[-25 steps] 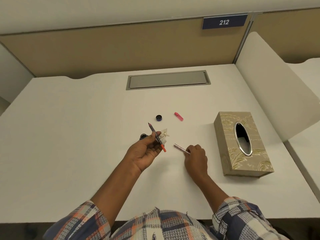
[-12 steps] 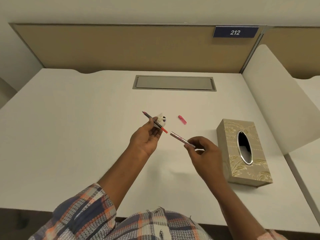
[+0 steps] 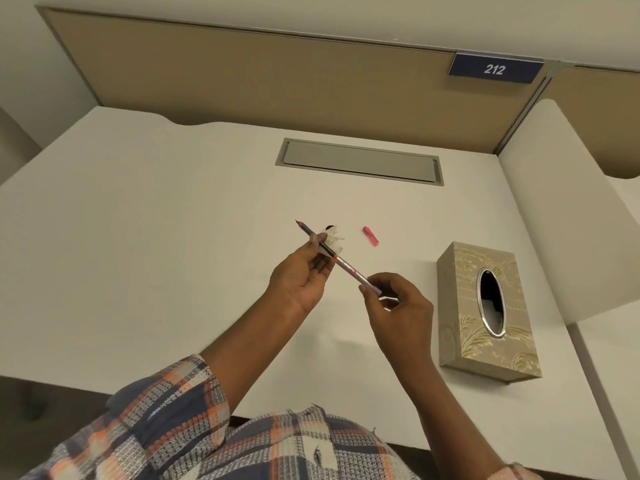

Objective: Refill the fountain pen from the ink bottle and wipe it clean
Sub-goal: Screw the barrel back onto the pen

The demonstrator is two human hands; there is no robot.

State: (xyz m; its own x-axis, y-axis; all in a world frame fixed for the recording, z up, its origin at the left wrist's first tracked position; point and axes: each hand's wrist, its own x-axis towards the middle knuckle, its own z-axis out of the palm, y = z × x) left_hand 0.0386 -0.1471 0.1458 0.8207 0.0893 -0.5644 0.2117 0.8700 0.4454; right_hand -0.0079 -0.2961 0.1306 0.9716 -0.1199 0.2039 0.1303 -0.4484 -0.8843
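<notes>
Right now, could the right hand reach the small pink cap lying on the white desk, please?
Probably yes: the small pink cap lies in the open beyond the right hand with nothing between, but its fingers hold the silver pen barrel.

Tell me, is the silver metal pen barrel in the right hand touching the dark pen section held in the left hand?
Touching. In the head view, the silver barrel meets the dark pen section in one straight line, with no gap showing.

both hands (image 3: pixel 301 275) joining pen (image 3: pixel 332 252), tissue box (image 3: pixel 488 313)
</notes>
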